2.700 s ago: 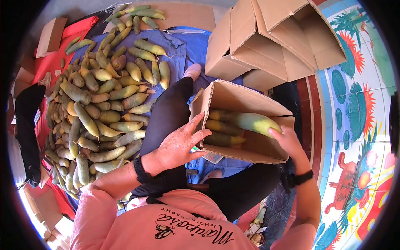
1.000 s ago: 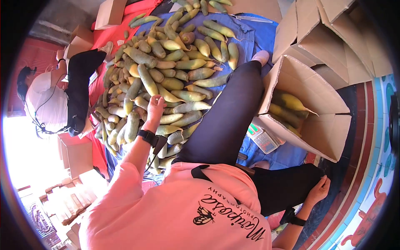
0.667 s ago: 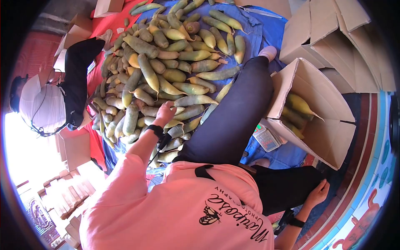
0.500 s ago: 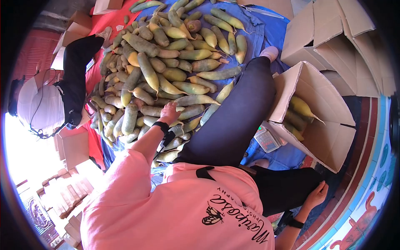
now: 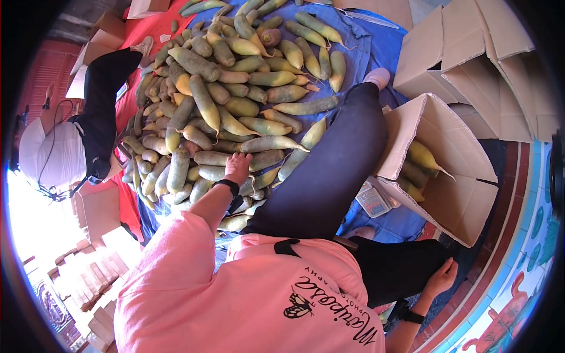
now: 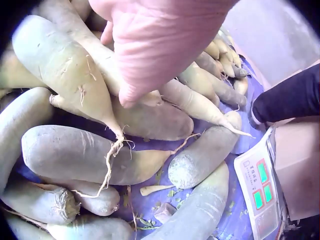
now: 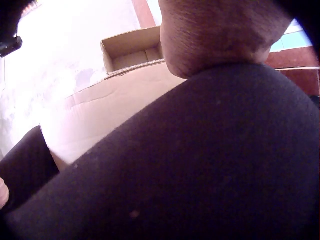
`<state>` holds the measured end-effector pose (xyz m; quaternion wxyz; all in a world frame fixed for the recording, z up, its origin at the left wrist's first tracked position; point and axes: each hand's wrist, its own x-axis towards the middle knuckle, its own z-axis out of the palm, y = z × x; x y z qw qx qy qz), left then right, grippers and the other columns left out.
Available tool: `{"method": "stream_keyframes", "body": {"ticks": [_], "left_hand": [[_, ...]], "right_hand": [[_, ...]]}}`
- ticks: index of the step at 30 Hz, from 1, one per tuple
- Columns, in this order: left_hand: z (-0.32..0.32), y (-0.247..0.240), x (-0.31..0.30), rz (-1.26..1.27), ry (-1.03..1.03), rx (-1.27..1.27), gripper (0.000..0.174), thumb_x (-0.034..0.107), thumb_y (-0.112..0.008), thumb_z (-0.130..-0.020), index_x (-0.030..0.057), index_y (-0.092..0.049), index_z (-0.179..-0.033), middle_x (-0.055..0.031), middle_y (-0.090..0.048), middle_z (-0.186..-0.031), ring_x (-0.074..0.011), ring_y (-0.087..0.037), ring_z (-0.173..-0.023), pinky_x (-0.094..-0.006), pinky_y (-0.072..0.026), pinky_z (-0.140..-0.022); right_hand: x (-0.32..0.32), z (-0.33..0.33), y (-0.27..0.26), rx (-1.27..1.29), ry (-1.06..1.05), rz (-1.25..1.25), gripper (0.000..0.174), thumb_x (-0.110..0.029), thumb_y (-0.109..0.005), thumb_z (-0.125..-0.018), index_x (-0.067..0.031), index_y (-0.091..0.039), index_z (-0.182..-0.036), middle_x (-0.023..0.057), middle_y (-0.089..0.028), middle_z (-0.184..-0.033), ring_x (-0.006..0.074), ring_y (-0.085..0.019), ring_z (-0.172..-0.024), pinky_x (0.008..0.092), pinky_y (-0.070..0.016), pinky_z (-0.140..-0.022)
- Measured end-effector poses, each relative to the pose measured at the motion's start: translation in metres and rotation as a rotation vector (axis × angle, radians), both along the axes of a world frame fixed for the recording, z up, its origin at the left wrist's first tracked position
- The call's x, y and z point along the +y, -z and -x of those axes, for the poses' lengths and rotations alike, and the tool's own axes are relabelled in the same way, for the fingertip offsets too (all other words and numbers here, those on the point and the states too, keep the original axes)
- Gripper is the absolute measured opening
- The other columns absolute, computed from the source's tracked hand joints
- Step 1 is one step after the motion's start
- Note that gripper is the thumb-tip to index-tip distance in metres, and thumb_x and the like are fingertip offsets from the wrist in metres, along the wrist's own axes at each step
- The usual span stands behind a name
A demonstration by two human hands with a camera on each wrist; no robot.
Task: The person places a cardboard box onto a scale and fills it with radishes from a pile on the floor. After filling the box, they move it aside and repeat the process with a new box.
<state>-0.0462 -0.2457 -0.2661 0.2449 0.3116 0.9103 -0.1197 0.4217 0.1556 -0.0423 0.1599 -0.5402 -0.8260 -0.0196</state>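
My left hand (image 5: 238,168) lies palm down at the near side of a big heap of green radishes (image 5: 203,100), its fingertips touching them. In the left wrist view, the thumb of that hand (image 6: 150,45) points down beside a pale radish (image 6: 102,60); most fingers are hidden behind the palm. A plump radish (image 6: 60,65) with a long stringy root lies close by. My right hand (image 5: 441,276) rests on the knee of my dark trousers, loosely curled and holding nothing; the right wrist view shows this hand (image 7: 220,35) against the cloth.
An upright cardboard box (image 5: 465,206) with several radishes (image 5: 422,156) inside stands on a digital scale (image 5: 374,200). More cardboard boxes (image 5: 465,65) stand behind it. Another person (image 5: 56,147) sits at the left. A knife (image 5: 371,19) lies at the back.
My right hand has let go of a radish in the box and come to my knee. My left hand has left the box rim and moved onto the heap, lately drawing slightly toward me.
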Motion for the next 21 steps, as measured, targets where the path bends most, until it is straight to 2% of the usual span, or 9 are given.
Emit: {"method": "stream_keyframes", "body": {"ticks": [4,8,10,12,13,17,18,20,21], "left_hand": [[0.003,-0.007,-0.002,-0.117,0.022,-0.063,0.026,0.013,-0.058,-0.079,0.0142,-0.055,-0.104,-0.0097,-0.059,-0.098,-0.028,-0.056,-0.101,-0.0398,-0.0451,-0.084],[0.021,-0.034,0.005,-0.253,-0.038,-0.025,0.03,0.014,-0.061,-0.078,0.0129,-0.055,-0.107,-0.0108,-0.061,-0.103,-0.0282,-0.057,-0.1,-0.0397,-0.0462,-0.084],[0.041,-0.041,-0.004,-0.664,-0.14,0.025,0.037,0.011,-0.063,-0.081,0.0108,-0.051,-0.116,-0.0084,-0.062,-0.096,-0.0244,-0.06,-0.082,-0.0324,-0.0485,-0.076],[0.064,-0.051,-0.01,-0.957,-0.615,-0.359,0.034,0.006,-0.059,-0.085,0.0075,-0.05,-0.118,-0.0039,-0.061,-0.088,-0.014,-0.059,-0.076,-0.025,-0.0479,-0.072],[0.071,-0.058,-0.012,-1.036,-0.642,-0.397,0.03,0.006,-0.056,-0.088,0.0054,-0.05,-0.117,-0.0003,-0.058,-0.086,-0.0072,-0.055,-0.078,-0.0207,-0.046,-0.073],[0.071,-0.123,0.009,-1.301,-0.949,-0.436,0.029,0.011,-0.054,-0.09,0.0048,-0.048,-0.118,-0.0086,-0.057,-0.104,-0.016,-0.058,-0.09,-0.0312,-0.0513,-0.081],[0.073,-0.131,0.013,-1.435,-0.99,-0.436,0.028,0.012,-0.056,-0.089,0.0041,-0.049,-0.116,-0.0081,-0.055,-0.1,-0.0163,-0.057,-0.087,-0.0309,-0.0524,-0.079],[0.073,-0.163,0.022,-1.605,-0.982,-0.45,0.026,0.013,-0.055,-0.09,0.0053,-0.048,-0.114,-0.0085,-0.055,-0.105,-0.0182,-0.057,-0.092,-0.0348,-0.0512,-0.083],[0.074,-0.18,0.024,-1.661,-0.921,-0.425,0.024,0.014,-0.054,-0.092,0.0066,-0.048,-0.114,-0.0073,-0.056,-0.105,-0.0182,-0.056,-0.095,-0.0356,-0.0495,-0.085]], "right_hand": [[-0.001,0.002,0.0,0.017,0.002,0.007,0.025,-0.021,-0.05,-0.093,-0.0004,-0.054,-0.08,0.0174,-0.053,-0.07,0.0322,-0.051,-0.061,0.0396,-0.0408,-0.057],[-0.004,0.007,-0.001,0.028,-0.031,-0.045,0.024,-0.02,-0.05,-0.093,-0.0002,-0.054,-0.08,0.0176,-0.053,-0.07,0.0323,-0.051,-0.061,0.0394,-0.0409,-0.057],[-0.005,0.01,-0.004,0.034,-0.025,-0.032,0.023,-0.019,-0.051,-0.093,-0.0002,-0.054,-0.081,0.0177,-0.053,-0.07,0.0323,-0.051,-0.061,0.0392,-0.0411,-0.057],[-0.005,0.009,-0.004,0.039,-0.023,-0.017,0.022,-0.019,-0.051,-0.093,-0.0002,-0.055,-0.081,0.0178,-0.053,-0.07,0.0323,-0.051,-0.061,0.039,-0.0413,-0.057],[-0.005,0.01,-0.003,0.066,-0.014,-0.002,0.022,-0.019,-0.051,-0.093,-0.0001,-0.054,-0.081,0.0178,-0.054,-0.071,0.0322,-0.052,-0.062,0.0388,-0.0415,-0.057],[-0.006,0.011,-0.003,0.155,-0.007,0.0,0.022,-0.018,-0.051,-0.093,0.0006,-0.054,-0.081,0.0162,-0.054,-0.07,0.0285,-0.052,-0.061,0.0364,-0.042,-0.058],[-0.005,0.012,-0.005,0.16,0.009,-0.017,0.022,-0.018,-0.051,-0.093,0.0006,-0.054,-0.081,0.0162,-0.054,-0.07,0.0285,-0.052,-0.061,0.0364,-0.042,-0.058],[-0.005,0.012,-0.009,0.289,-0.029,0.058,0.021,-0.017,-0.051,-0.093,0.0013,-0.055,-0.082,0.0119,-0.053,-0.068,0.0223,-0.051,-0.061,0.0335,-0.042,-0.059],[-0.002,0.007,-0.008,0.377,0.041,0.126,0.02,-0.015,-0.05,-0.093,0.0014,-0.056,-0.083,0.0081,-0.052,-0.066,0.016,-0.048,-0.061,0.0291,-0.0403,-0.058]]}}
